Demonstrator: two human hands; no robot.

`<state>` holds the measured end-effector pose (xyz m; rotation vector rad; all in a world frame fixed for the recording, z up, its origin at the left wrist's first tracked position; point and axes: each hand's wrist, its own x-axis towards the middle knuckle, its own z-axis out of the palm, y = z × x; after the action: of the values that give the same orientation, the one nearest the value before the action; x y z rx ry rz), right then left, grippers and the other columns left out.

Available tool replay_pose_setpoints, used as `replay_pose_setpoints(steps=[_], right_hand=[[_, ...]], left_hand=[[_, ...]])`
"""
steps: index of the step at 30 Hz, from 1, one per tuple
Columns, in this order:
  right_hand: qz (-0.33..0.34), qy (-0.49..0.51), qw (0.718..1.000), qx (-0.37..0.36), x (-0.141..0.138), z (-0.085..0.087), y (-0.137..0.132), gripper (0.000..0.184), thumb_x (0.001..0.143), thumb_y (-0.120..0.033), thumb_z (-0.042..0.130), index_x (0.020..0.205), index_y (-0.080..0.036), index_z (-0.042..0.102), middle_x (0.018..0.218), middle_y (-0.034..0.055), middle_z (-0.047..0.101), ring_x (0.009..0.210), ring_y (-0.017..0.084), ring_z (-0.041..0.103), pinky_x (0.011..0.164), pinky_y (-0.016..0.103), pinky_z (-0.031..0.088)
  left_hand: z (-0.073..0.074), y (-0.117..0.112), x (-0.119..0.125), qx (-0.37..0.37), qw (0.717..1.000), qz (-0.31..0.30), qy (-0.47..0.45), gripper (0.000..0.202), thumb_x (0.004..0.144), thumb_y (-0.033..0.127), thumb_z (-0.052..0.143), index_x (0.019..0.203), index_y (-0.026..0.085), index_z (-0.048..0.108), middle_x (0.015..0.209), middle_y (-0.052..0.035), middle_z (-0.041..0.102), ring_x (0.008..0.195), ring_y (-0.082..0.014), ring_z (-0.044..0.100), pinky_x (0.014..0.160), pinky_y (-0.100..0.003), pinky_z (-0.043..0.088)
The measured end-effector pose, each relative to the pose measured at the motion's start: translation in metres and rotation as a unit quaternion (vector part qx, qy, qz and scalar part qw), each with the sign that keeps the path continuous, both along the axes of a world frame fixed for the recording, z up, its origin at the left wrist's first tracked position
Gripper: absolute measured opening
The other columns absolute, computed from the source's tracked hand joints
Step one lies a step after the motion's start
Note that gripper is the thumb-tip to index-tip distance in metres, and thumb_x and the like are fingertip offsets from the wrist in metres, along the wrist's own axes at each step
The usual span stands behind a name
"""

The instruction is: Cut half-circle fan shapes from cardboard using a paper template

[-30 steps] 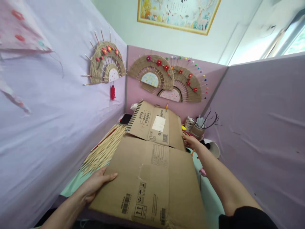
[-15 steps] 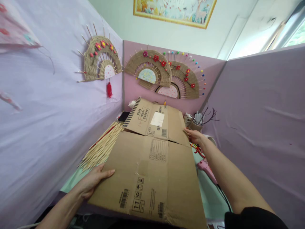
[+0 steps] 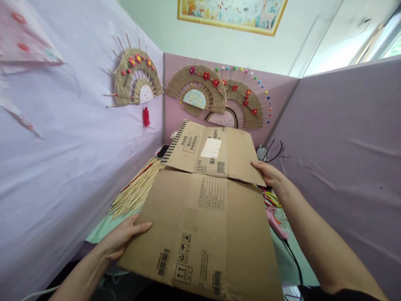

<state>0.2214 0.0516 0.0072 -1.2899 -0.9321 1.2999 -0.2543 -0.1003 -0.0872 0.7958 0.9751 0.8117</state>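
A large opened-out cardboard box, printed with black symbols and barcodes, spans the middle of the view above the table. Its far flap section carries a white label and is divided from the near panel by slits. My left hand grips the near left edge, thumb on top and fingers hidden underneath. On the far right edge, my right hand pinches the flap section, with its other fingers under the board. The cardboard hides much of the table.
Thin wooden sticks lie fanned on the green tabletop at left. A pink glue gun with a black cord lies at right, near dark twigs. Twine-wrapped fans hang on the pink partition; purple-covered partitions flank the table.
Both hands still hold the cardboard. Its far section has lifted and shifted slightly right with my right hand, uncovering more of the coloured strands beside the glue gun.
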Motion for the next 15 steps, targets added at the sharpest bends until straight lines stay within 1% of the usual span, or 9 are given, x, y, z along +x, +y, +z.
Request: replay_pose_setpoints(steps=[4,8,12,14,15], right_hand=[[-0.002,0.009,1.000,0.013,0.002,0.000,-0.011,0.020,0.084,-0.016,0.057,0.102,-0.019,0.064,0.084,0.0072,0.076,0.079,0.023,0.072,0.077,0.036,0.060],[0.000,0.017,1.000,0.010,0.004,0.000,-0.021,0.026,0.084,-0.019,0.057,0.109,-0.018,0.064,0.085,0.0081,0.076,0.079,0.024,0.073,0.077,0.037,0.060],[0.009,0.021,1.000,0.005,0.003,-0.001,-0.028,0.028,0.084,-0.020,0.056,0.111,-0.018,0.063,0.084,0.0083,0.076,0.078,0.025,0.073,0.076,0.038,0.061],[0.013,0.025,1.000,0.004,0.002,0.000,-0.032,0.027,0.084,-0.019,0.056,0.110,-0.018,0.063,0.084,0.0083,0.076,0.076,0.025,0.073,0.074,0.038,0.061],[0.016,0.026,1.000,0.004,0.001,0.000,-0.033,0.026,0.084,-0.019,0.056,0.109,-0.017,0.063,0.083,0.0085,0.076,0.074,0.024,0.073,0.072,0.037,0.061]], left_hand=[[0.003,-0.008,0.003,-0.006,1.000,-0.011,0.010,0.062,0.064,0.040,0.081,0.117,0.015,0.060,0.113,-0.0172,0.070,0.099,-0.0329,0.068,0.088,-0.044,0.053],[0.010,-0.015,0.008,0.011,1.000,0.001,0.023,0.072,0.061,0.040,0.082,0.123,0.018,0.055,0.121,-0.0154,0.066,0.105,-0.0322,0.066,0.091,-0.043,0.052],[0.013,-0.017,0.008,0.056,0.996,0.020,0.067,0.078,0.063,0.040,0.081,0.132,0.023,0.048,0.127,-0.0128,0.063,0.111,-0.0331,0.062,0.094,-0.045,0.051],[0.014,-0.016,0.005,0.095,0.990,0.019,0.101,0.077,0.064,0.041,0.080,0.132,0.026,0.048,0.132,-0.0107,0.060,0.119,-0.0340,0.057,0.097,-0.045,0.049],[0.016,-0.015,0.002,0.123,0.985,0.022,0.123,0.077,0.062,0.042,0.080,0.132,0.026,0.050,0.135,-0.0100,0.057,0.124,-0.0344,0.052,0.100,-0.044,0.046]])
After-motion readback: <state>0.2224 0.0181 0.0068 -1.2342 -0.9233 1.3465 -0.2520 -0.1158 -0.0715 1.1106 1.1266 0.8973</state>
